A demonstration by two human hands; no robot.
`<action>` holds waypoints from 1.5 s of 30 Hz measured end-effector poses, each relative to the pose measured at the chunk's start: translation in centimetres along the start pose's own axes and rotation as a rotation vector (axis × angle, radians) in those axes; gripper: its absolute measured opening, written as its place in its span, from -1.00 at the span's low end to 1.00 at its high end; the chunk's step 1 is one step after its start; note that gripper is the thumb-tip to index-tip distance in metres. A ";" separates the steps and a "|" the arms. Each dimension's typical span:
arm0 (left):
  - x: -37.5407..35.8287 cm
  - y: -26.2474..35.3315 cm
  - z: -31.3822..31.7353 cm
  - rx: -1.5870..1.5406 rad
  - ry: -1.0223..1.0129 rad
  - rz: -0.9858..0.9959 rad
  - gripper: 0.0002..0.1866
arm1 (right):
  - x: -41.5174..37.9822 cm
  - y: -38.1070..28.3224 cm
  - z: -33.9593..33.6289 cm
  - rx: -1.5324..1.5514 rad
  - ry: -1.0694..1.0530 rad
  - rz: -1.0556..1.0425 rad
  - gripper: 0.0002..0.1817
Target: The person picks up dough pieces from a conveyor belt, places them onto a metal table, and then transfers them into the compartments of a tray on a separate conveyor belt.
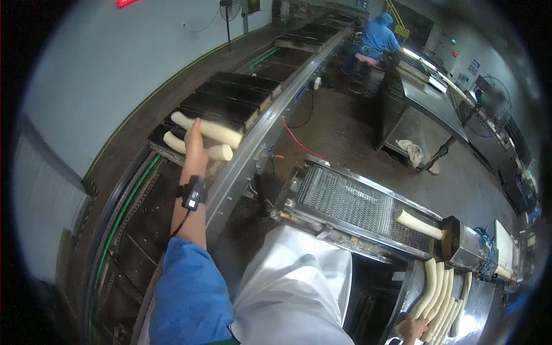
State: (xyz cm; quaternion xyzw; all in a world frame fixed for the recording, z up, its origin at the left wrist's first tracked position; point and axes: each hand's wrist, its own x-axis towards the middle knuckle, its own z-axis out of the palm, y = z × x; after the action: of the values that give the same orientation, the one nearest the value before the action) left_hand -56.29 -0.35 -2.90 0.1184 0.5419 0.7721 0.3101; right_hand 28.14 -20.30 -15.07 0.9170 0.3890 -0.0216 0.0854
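Two thick, pale, peeled stalks that look like palm hearts, an upper stalk [221, 133] and a lower stalk [219, 152], lie across the near end of the dark slatted conveyor. My left hand [195, 141] reaches over the lower one and closes around the upper one's near side; most of its fingers are hidden. At bottom right, a row of similar pale stalks [440, 296] rests side by side on a shiny metal tray [476, 307]. My right hand [413, 326] has its fingers curled over the near ends of the leftmost stalks there.
A mesh belt [345, 192] runs in front of me, carrying one stalk [418, 223] at the metal machine housing [463, 244]. The conveyor's steel rail [270, 126] borders the left side. Further back, a person in blue [376, 43] stands by a metal table [431, 100].
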 end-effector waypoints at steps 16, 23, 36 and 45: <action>-0.2 2.0 -11.4 -0.362 0.239 -0.053 -0.36 | -6.0 -20.4 -17.5 1.127 0.047 -0.504 -0.53; 1.1 1.5 -18.4 -0.159 0.370 0.272 -0.23 | -13.5 -31.2 -33.3 1.313 -0.140 -0.878 -0.46; -5.7 3.0 -25.1 0.043 0.320 0.149 -0.24 | -25.4 -60.8 -33.3 0.911 -0.563 -1.762 -0.48; -10.4 4.7 -26.6 0.434 0.474 0.028 -0.31 | -7.0 -56.5 -6.9 0.190 -0.089 -1.153 -0.35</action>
State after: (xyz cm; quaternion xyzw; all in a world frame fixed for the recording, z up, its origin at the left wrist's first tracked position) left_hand -63.59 -27.99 -7.26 0.0062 0.7495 0.6488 0.1318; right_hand -17.43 14.49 -15.41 0.5591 0.8176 -0.1377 -0.0068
